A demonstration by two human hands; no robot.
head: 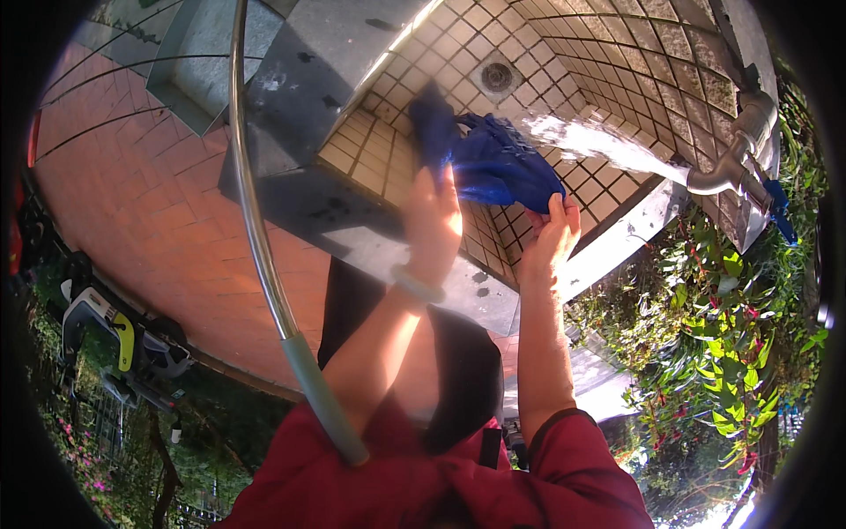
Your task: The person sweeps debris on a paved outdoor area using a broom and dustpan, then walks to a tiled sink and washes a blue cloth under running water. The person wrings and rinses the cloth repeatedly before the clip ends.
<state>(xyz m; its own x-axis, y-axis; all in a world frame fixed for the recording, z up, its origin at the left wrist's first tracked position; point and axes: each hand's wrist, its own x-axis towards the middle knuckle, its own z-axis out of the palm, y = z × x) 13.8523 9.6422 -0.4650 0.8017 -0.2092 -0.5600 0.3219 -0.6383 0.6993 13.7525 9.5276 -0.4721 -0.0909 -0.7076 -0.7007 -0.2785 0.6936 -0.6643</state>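
Observation:
A dark blue cloth (509,162) hangs over the tiled basin, its left part blurred by motion. My left hand (433,215), with a pale bangle at the wrist, grips the cloth near its left side. At its right end my right hand (556,225) pinches a corner between thumb and fingers. Water (601,142) gushes from a metal tap (724,172) on the right, reaching toward the cloth's upper side. Below lie the cream tiles of the basin (608,195) and a round drain (496,77). The cloth's underside is hidden.
A metal pole with a grey-green grip (324,397) crosses the view left of my arms. The basin's grey stone rim (370,244) runs before me. Blue tap handle (781,208) and leafy plants (720,350) are at right. A scooter-like vehicle (99,324) stands beyond the red brick paving (178,238).

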